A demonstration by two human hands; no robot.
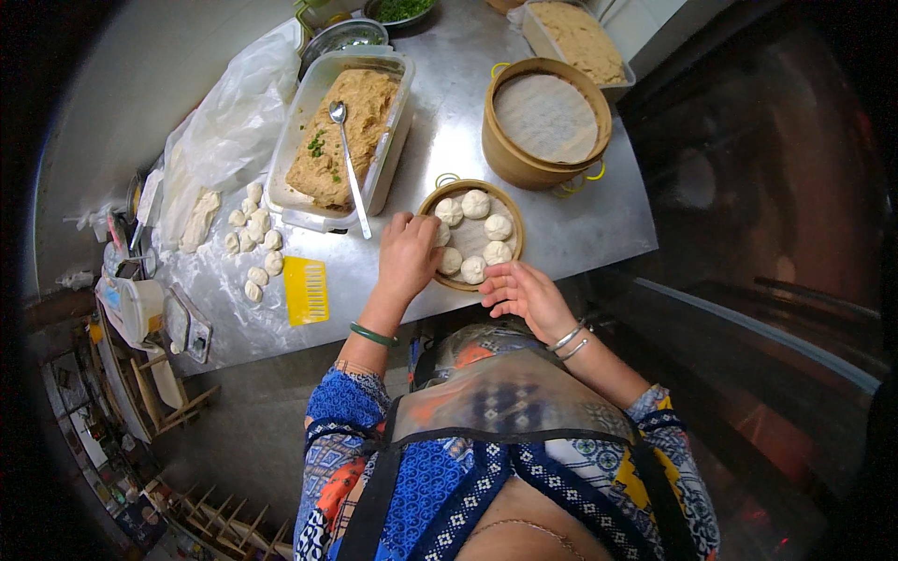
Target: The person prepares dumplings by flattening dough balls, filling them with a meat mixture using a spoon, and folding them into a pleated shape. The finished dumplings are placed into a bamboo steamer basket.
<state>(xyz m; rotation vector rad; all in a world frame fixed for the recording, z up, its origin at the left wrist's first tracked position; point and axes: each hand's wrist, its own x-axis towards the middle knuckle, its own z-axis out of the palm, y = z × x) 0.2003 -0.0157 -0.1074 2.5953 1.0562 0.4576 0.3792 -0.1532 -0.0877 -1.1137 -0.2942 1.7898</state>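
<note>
A small round bamboo steamer (520, 238) with a paper liner holds several pleated white buns (497, 227) in a ring. My left hand (410, 252) reaches over its left rim, fingertips on a bun (442, 234) that it partly hides; whether it grips the bun cannot be told. My right hand (523, 291) is at the near right rim, palm turned up and fingers apart, holding nothing, close beside the nearest buns. Behind my left hand stands a plastic tub (396, 151) of tan filling (344, 133), sprinkled with chopped greens, a metal spoon (351, 168) lying across it.
Dough pieces (259, 224), a dough strip (200, 221) and a yellow scraper (306, 291) lie on the floured metal table (245, 336), left. Taller stacked steamers (519, 165) stand back right, before another filling tub (621, 77). Bowls of greens (400, 10) and a plastic bag (238, 105) are farther back.
</note>
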